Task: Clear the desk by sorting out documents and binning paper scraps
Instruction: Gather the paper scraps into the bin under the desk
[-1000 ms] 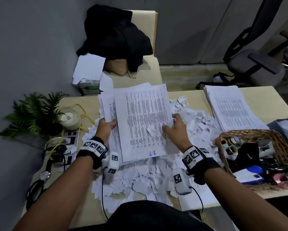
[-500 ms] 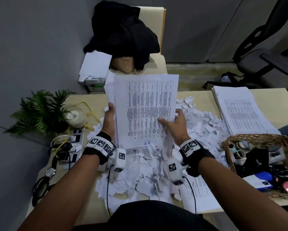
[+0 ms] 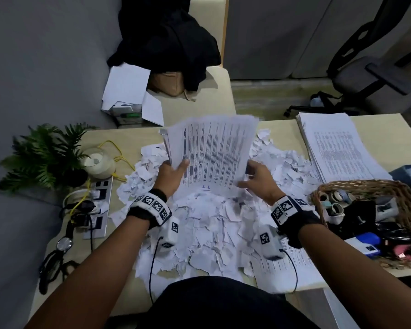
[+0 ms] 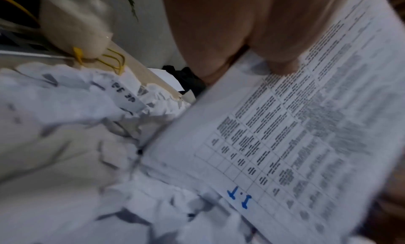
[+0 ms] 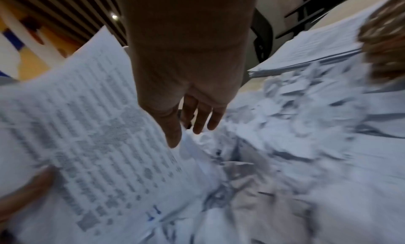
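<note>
The task is partway through, by the look of the desk. A sheaf of printed documents is lifted up out of the heap of torn paper scraps, tilted with its far edge high and its near edge just above the heap. The left hand grips the sheaf's left edge, thumb lying on the printed face. The right hand is at the sheaf's right near corner with fingers fairly straight and spread; in the right wrist view the thumb lies against the page edge, but whether it truly pinches the paper I cannot tell. A neat stack of sorted documents already lies at the far right of the desk, beyond a wicker basket of odds and ends, so some sorting seems done. What is left looks like the larger part: the held sheaf is not yet on any stack, another printed sheet lies half buried at the near right edge, and the scraps cover the whole middle of the desk, none visibly binned. No bin shows in any view.
</note>
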A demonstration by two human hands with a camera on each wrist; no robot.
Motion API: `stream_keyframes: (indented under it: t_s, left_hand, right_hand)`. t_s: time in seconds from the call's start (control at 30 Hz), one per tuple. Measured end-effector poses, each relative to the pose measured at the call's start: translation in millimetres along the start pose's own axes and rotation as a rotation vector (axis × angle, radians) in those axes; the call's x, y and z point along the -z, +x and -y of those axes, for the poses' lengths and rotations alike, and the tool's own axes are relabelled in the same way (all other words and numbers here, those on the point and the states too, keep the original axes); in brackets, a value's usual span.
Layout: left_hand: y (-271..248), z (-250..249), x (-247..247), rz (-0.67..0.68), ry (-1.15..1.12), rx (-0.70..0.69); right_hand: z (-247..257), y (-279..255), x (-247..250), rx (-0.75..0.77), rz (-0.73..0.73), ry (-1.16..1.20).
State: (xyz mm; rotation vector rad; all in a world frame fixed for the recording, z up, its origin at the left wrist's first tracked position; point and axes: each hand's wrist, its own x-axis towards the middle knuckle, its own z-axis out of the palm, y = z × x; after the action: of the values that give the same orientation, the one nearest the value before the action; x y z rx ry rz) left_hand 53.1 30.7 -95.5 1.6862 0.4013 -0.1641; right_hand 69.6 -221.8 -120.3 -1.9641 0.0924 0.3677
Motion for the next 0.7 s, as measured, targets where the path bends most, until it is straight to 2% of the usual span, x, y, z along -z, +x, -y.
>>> stream_keyframes:
  t_s: [0.1, 0.17, 0.3, 0.37, 0.43, 0.53, 0.7]
  left_hand:
    - [6.7, -5.6, -4.2, -0.074, 0.040, -0.050]
    - [10.0, -13.8, -5.3, -0.094, 0.057, -0.111]
    - [15.2, -23.7, -6.6, -0.136, 0.102, -0.261]
    - [18.3, -19.8, -6.8, -0.160, 0.100, -0.254]
    - [18.7, -12.6, -8.0, -0.163, 0.107, -0.219]
    - [13.7, 4.7, -11.2, -0.129, 0.126, -0.168]
    - [4.1, 32.9, -19.9, -0.096, 0.160, -0.075]
  right_hand:
    - [-37.1, -13.9, 32.0, -0.081, -0.242, -0.034]
    - [-62.3, -22.8, 55.7, -0.200, -0.342, -0.146]
    - [-101.5, -42.9, 84.2, -0.436, -0.233, -0.452]
    - [-118.5, -51.7, 86.0, -0.503, -0.216, -0.600]
    - [-129.1, -58.9, 83.4, -0.583, -0.169, -0.632]
    - [-130.3, -63.8, 77.6, -0.655, -0.109, -0.571]
    - [-120.6, -51.8, 61.9, -0.588, -0.113, -0.367]
